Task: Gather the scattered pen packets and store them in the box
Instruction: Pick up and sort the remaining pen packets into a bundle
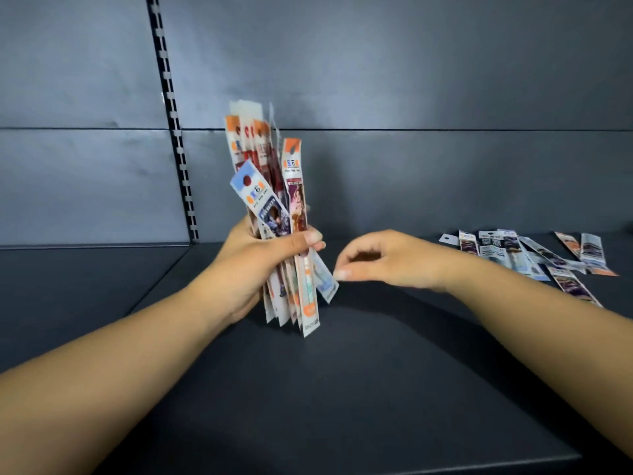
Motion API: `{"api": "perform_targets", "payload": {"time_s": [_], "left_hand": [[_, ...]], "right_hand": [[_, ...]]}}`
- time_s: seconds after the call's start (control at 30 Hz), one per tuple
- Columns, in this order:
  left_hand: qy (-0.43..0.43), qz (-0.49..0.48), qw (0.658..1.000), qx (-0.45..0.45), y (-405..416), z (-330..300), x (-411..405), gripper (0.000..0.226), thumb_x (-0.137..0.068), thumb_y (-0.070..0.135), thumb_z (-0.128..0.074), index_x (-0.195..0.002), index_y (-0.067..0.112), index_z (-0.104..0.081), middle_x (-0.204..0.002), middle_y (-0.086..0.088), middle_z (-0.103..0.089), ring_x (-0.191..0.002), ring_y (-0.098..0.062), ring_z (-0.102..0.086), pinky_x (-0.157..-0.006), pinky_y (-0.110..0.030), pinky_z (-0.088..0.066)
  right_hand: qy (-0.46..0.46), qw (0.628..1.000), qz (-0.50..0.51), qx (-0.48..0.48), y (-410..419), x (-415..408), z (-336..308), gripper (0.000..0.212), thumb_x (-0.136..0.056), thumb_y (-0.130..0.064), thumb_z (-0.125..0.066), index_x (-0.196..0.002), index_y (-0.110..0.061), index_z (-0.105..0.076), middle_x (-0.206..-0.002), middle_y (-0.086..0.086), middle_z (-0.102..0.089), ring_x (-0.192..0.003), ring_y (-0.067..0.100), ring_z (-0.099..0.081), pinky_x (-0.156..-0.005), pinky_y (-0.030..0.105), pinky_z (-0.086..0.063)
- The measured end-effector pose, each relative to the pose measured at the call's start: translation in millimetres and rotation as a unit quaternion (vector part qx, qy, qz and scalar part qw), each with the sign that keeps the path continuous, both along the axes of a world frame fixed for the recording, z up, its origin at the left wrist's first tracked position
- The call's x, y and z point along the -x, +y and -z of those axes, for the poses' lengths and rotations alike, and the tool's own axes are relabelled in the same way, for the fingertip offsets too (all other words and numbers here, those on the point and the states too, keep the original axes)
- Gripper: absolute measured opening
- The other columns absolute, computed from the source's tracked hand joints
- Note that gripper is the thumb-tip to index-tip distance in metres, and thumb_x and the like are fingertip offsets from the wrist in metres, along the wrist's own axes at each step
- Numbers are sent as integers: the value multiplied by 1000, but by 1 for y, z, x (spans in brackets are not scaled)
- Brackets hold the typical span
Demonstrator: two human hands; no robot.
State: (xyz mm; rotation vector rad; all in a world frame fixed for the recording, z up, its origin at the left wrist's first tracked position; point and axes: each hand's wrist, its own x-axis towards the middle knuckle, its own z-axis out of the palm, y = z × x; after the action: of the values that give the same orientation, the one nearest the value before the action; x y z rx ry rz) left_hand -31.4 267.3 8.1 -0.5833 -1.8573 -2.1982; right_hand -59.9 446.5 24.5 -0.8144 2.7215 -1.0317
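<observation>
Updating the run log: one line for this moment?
left hand: holding upright packet bundle | right hand: empty | loose packets: right shelf | box: unseen

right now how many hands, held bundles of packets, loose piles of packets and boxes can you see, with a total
hands: 2, the left hand and the right hand
bundle of pen packets gripped in the left hand: 1
loose pile of pen packets on the shelf: 1
boxes: 0 in view
total: 4

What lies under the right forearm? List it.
Loose pen packets lie flat on the dark shelf, passing under the right forearm. Any packets fully beneath it are hidden.
</observation>
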Motion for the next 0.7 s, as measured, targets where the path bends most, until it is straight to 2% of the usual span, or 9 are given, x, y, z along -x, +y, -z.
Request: {"api": "perform_targets", "payload": {"time_s": [0.1, 0.2, 0.33, 0.4, 0.47, 0.53, 0.6, 0.63, 0.7], "left_hand": [[-18, 8, 999, 24, 3, 4, 0, 35, -55, 15, -67, -89, 6, -60, -62, 0, -72, -66, -11, -70, -63, -23, -55], [-19, 8, 1000, 2, 8, -5, -1, 36, -56, 15, -66, -90, 6, -58, -60, -1, -70, -64, -12, -70, -62, -25, -56], [16, -14, 999, 42, 24, -26, -2, 42, -55, 17, -80, -91, 14, -58, -61, 3, -62, -53, -10, -61, -57, -23, -52], [26, -24, 998, 47, 40, -30, -1, 37, -57, 19, -77, -90, 20, -60, -58, 9, -59, -52, -8, -57, -56, -24, -48], [38, -44, 997, 56, 59, -31, -1, 34, -57, 23, -75, -88, 25, -61, -57, 14, -60, -57, -7, -57, -61, -27, -47], [43, -69, 995, 52, 84, -29, 2, 33, -61, 21, -78, -89, 26, -61, -65, 15, -62, -61, -8, -58, -66, -30, -49], [31, -91, 994, 49, 108, -27, 9, 30, -67, 16, -77, -91, 20, -60, -75, 7, -61, -66, -12, -59, -74, -35, -54], [21, -103, 993, 52, 120, -26, 13, 30, -69, 15, -76, -93, 17, -59, -77, 4, -61, -68, -14, -59, -78, -36, -54], [0, -112, 992, 57, 140, -24, 19, 29, -71, 13, -75, -95, 14, -58, -79, 1, -61, -68, -16, -60, -79, -35, -55]], "right_hand": [[-15, 995, -26, -97, 9, 3, -2, 16, -72, -37, -70, -85, -27, -70, -81, -18, -66, -77, -5, -57, -82, 14, -42], [-6, 994, 5, -106, 22, 9, -10, 20, -72, -41, -70, -86, -27, -70, -85, -16, -68, -79, -3, -59, -81, 14, -42], [15, 990, 99, -96, 52, 16, -22, 30, -80, -45, -60, -87, -16, -68, -76, -6, -63, -69, 7, -55, -68, 18, -42], [-2, 983, 152, -102, 76, 19, -26, 36, -82, -46, -56, -82, -12, -66, -75, 0, -63, -66, 13, -54, -62, 22, -43], [13, 967, 215, -137, 105, 28, -28, 42, -83, -49, -54, -75, -10, -64, -75, 6, -62, -61, 18, -52, -59, 25, -41], [46, 939, 279, -198, 132, 40, -24, 58, -82, -56, -50, -93, -2, -66, -91, 15, -64, -77, 27, -57, -71, 30, -44], [34, 922, 317, -219, 153, 50, -10, 72, -79, -61, -49, -121, -3, -55, -125, 15, -56, -114, 31, -52, -95, 34, -38], [13, 923, 322, -212, 160, 53, -3, 78, -75, -65, -51, -127, -8, -50, -137, 12, -48, -126, 30, -44, -103, 34, -33], [-17, 924, 309, -224, 167, 56, 13, 86, -62, -80, -49, -126, -22, -50, -147, 8, -38, -135, 24, -35, -110, 35, -26]]}}
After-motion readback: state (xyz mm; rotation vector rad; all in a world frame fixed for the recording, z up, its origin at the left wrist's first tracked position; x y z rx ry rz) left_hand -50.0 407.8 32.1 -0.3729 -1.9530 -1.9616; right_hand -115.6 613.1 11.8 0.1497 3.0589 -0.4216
